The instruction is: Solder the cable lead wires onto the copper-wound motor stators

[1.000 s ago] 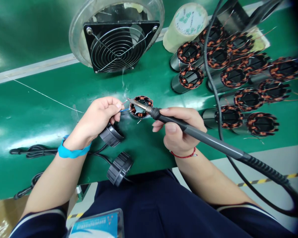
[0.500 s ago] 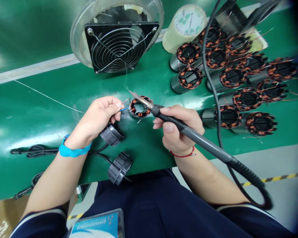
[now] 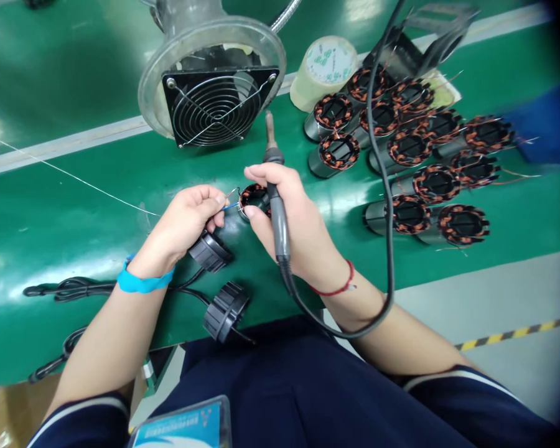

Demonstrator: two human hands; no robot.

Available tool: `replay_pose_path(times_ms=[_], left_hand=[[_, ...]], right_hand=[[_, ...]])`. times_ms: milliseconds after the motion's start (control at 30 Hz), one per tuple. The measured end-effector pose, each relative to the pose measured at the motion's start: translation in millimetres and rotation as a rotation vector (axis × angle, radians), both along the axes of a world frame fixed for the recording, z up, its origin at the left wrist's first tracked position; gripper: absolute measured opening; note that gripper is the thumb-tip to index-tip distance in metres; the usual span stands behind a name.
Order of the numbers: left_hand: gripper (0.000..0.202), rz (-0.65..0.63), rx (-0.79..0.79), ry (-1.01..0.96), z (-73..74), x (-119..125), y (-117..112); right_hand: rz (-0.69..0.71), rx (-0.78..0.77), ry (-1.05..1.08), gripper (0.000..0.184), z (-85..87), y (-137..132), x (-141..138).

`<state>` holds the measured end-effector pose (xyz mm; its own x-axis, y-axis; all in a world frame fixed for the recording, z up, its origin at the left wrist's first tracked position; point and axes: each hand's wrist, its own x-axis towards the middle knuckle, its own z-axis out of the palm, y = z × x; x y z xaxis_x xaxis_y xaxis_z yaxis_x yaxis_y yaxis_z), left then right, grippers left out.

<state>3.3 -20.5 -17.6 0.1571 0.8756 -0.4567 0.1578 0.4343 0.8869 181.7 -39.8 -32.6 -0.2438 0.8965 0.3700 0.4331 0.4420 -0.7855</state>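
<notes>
My left hand [image 3: 191, 218] is closed in a pinch on the blue wire [image 3: 231, 205], which runs to a copper-wound motor stator [image 3: 246, 195] on the green table. A dark wire loops from the stator to the same fingers. In my right hand [image 3: 303, 224] is a soldering iron [image 3: 279, 224], its metal tip pointing up toward the fan, away from the stator. My right thumb and forefinger reach over the stator and hide part of it. Two black ribbed caps [image 3: 226, 311] with cables lie below my left hand.
A fan with a wire guard [image 3: 218, 115] stands behind the work. Several wound stators [image 3: 410, 149] are grouped at the right, beside a tape roll [image 3: 324, 74]. The iron's black cord [image 3: 389, 218] hangs across my right forearm. Thin solder wire [image 3: 79, 180] stretches toward my left wrist.
My right hand has moved left over the stator, and the soldering iron has swung from slanting left to pointing upward. My left hand keeps its pinch in about the same place.
</notes>
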Motion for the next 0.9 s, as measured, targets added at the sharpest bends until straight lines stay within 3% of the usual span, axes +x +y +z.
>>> replay_pose_path(times_ms=[333,467,633,900], left_hand=[[0.016,-0.018,0.028,-0.006,0.3,-1,-1],[0.005,0.015,0.038,0.001,2.4,0,-3],[0.009,0.04,0.1,0.058,5.3,1,-6],[0.018,-0.033,0.152,0.118,12.6,0,-9]], right_hand=[[-0.102,0.085,0.073,0.041,-28.1,-1,-12],[-0.075,0.1,0.078,0.037,-30.3,2,-20],[-0.048,0.028,0.221,0.04,-29.6,3,-23],[0.005,-0.029,0.305,0.046,-32.1,7,-17]])
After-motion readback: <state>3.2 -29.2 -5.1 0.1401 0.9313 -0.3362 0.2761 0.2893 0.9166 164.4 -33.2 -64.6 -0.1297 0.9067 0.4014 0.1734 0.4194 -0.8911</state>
